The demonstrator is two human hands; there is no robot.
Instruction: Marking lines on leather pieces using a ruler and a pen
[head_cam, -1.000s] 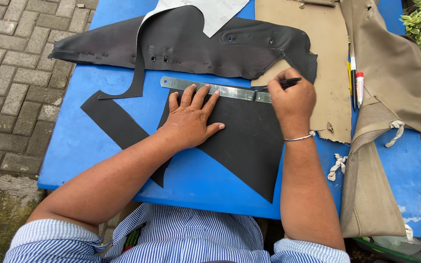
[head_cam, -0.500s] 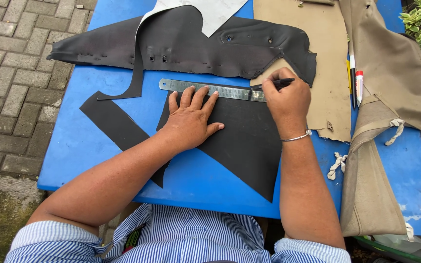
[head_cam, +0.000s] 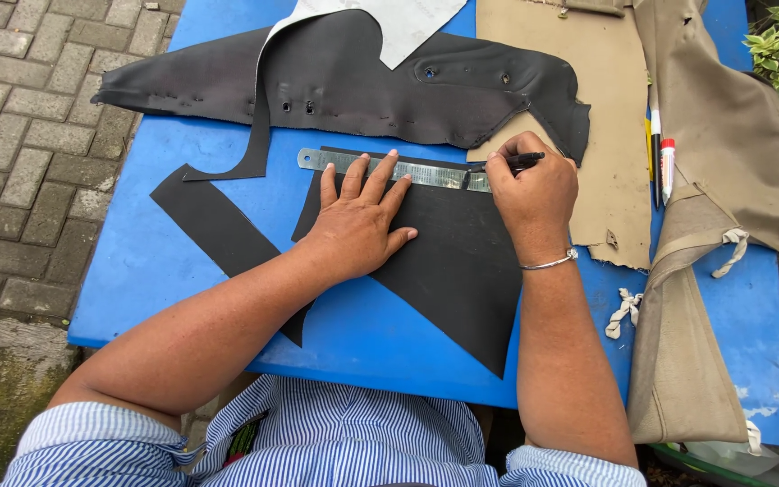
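A flat black sheet of thin material (head_cam: 462,271) lies on the blue bench (head_cam: 137,261), near the middle. A long shiny metal ruler (head_cam: 380,167) is laid across its top edge. The left hand (head_cam: 358,225) is spread flat, with the fingers (head_cam: 380,180) reaching onto the ruler and the palm on the sheet. Nothing is held in it; it is wide open and only pressed down. The right hand (head_cam: 534,194) is curled shut around a black pen (head_cam: 523,160), and the tip is set against the ruler's edge at its right end.

For a straight line to be made well, the ruler has to be kept from sliding, so the press of the left fingers should be kept firm and even along it. The pen is best leaned lightly against the metal edge and pulled in one slow stroke, not pushed hard, since the sheet looks soft and could be wrinkled. The fingertips should be kept back from the edge where the pen runs.

Above the ruler, a big dark floppy piece with small holes (head_cam: 344,81) is spread out. A tan cloth (head_cam: 588,108) lies to the right, with a yellow pencil (head_cam: 649,144) and a white marker with a red cap (head_cam: 667,167) beside it.
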